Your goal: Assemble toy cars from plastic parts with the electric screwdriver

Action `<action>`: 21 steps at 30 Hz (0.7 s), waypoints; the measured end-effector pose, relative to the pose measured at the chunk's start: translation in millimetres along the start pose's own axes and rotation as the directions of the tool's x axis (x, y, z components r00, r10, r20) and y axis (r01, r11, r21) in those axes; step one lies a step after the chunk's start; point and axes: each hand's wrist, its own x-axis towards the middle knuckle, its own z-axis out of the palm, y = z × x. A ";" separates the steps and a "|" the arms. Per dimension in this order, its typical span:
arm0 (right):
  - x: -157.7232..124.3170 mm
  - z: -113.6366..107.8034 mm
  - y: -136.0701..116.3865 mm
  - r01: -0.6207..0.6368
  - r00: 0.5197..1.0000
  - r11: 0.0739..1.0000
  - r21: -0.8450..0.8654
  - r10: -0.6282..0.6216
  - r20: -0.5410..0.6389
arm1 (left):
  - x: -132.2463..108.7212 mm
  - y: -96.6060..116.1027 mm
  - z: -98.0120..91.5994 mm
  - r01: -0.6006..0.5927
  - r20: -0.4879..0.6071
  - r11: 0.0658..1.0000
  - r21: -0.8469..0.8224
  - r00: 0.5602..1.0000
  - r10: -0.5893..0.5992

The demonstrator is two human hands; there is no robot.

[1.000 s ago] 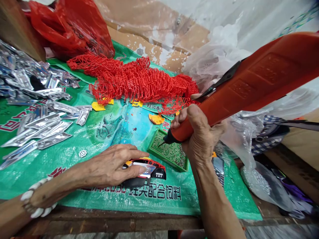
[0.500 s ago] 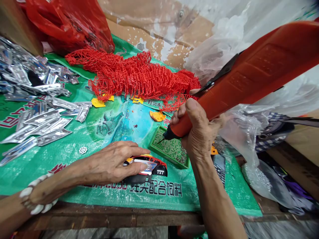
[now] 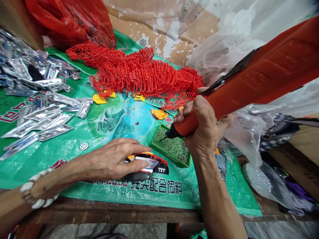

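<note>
My right hand (image 3: 205,127) is wrapped round a red electric screwdriver (image 3: 239,89), tilted with its black nose down and to the left. The thin bit points into a green screw tray (image 3: 171,146), a holed plate with small screws in it and more heaped at its right end. Whether the bit touches a screw is too small to tell. My left hand (image 3: 117,159) grips a toy car body (image 3: 152,164) in black, red, yellow and silver, thumb on the near side and fingers over the far side. The car body rests on the green sheet just left of the tray.
Silver plastic parts (image 3: 47,119) lie piled at the left. A tangle of red plastic frames (image 3: 139,73) stretches across the back, before a red plastic bag (image 3: 72,23). Orange pieces (image 3: 159,114) and a small white wheel-shaped part (image 3: 84,146) lie nearer. A clear bag (image 3: 259,179) sits right.
The screwdriver's bit stays over the tray, with only a slight shift. My left hand keeps its hold on the car body. The whole view has moved a little.
</note>
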 end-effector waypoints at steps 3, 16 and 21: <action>-0.9 -0.2 -0.6 0.006 1.000 1.000 0.016 -0.006 0.006 | 0.4 -0.1 0.2 0.009 0.004 1.000 -0.004 1.000 -0.009; -2.0 -3.7 0.0 0.005 1.000 1.000 -0.022 -0.004 0.020 | 1.7 1.9 -2.1 0.011 0.017 0.999 0.035 1.000 -0.011; -1.0 -4.1 -3.9 0.026 0.999 1.000 0.006 -0.026 -0.027 | 1.9 3.3 -3.4 0.007 0.020 0.999 0.042 1.000 -0.008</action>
